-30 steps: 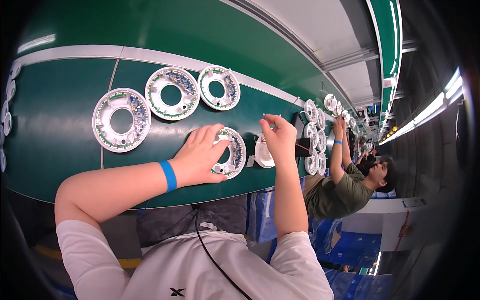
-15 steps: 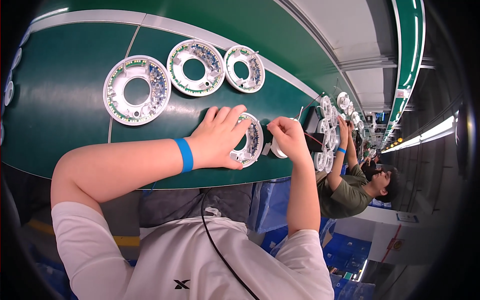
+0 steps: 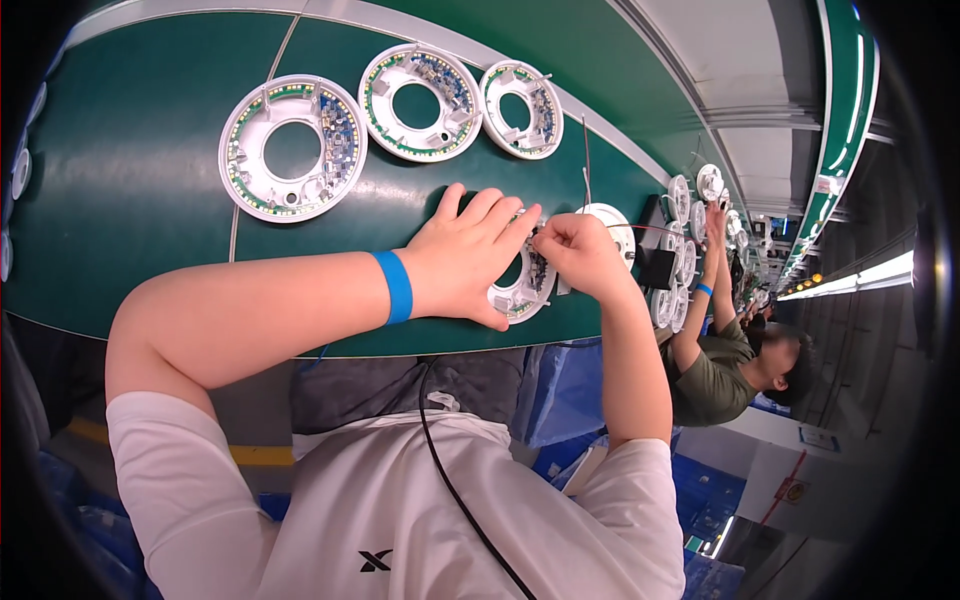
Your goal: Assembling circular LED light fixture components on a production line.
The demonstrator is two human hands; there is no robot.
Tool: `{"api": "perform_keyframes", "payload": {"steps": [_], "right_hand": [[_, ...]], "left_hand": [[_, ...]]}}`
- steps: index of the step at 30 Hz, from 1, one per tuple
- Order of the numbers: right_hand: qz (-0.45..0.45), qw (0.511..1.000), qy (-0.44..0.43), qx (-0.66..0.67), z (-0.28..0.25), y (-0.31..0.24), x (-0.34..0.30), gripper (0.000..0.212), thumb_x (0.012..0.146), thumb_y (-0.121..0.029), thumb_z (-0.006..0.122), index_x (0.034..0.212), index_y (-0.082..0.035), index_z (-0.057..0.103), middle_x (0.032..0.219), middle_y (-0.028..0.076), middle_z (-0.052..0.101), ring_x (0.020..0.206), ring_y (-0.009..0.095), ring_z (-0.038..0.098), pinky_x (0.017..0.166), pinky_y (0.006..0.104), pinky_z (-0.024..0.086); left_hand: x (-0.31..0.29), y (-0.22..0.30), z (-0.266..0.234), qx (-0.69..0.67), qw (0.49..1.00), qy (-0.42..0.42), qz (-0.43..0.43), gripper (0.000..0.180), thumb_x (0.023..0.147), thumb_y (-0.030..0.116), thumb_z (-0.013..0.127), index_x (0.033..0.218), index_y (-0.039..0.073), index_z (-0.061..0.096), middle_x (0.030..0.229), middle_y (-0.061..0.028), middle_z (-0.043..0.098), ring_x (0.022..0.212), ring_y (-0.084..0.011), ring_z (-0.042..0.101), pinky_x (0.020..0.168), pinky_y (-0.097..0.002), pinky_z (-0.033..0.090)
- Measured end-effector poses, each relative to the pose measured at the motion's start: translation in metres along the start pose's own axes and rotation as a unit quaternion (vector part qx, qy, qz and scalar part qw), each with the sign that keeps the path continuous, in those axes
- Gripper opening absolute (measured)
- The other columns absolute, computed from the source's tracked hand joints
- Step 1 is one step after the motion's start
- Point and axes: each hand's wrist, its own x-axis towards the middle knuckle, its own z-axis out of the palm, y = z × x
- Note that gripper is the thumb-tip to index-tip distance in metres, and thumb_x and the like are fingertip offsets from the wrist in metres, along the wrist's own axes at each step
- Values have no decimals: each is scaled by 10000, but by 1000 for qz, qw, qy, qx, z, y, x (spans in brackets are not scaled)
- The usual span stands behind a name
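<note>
head view looks down at a long green table [image 3: 150, 200]. the left hand [image 3: 470, 255] lies flat and open on a white ring [image 3: 520, 285] near the table's front edge, with its fingers spread over the top of it to keep it in place. a blue band [image 3: 395, 287] goes around that wrist. the right hand [image 3: 580, 250] is curled up tight just beside the left fingertips, right at the ring's far side, and it looks like it pinches something small there, maybe a thin wire [image 3: 586, 160] that goes up from it, but the piece is too small to tell for sure. most of the ring is hidden under the two hands, so how much of the work on it is done cannot be seen; the hands are on it, so it looks like it is in the middle of being worked on. three more rings wait farther back on the table: a big ring [image 3: 293, 148] on the left, a middle ring [image 3: 421, 88] and a small ring [image 3: 521, 95] to its right. all three show green boards and little parts inside and sit open with no cover. a white round cap [image 3: 612, 222] sits just behind the right hand, and it looks like it is not put on yet. far along the table on the right, another person [image 3: 740, 350] reaches toward a row of more rings.
</note>
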Motion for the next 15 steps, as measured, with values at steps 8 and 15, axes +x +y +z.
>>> {"api": "perform_keyframes", "payload": {"steps": [8, 15], "right_hand": [[-38, 997, 51, -33, 6, -2, -3, 182, 858, -82, 704, 730, 10, 614, 569, 16, 547, 531, 78, 481, 485, 296, 385], [-19, 999, 26, -12, 6, -4, -4, 184, 855, -74, 689, 720, 12, 597, 564, 20, 533, 529, 76, 466, 484, 300, 380]], "left_hand": [[0, -1, 5, 10, 1000, 13, -2, 1210, 574, 606, 860, 1501, -8, 383, 1424, -183, 459, 1320, -331, 420, 1073, -556, 301], [1, -1, 2, -5, 1000, 2, -5, 1208, 574, 581, 870, 1509, 3, 367, 1405, -166, 452, 1300, -320, 430, 1077, -552, 296]]}}
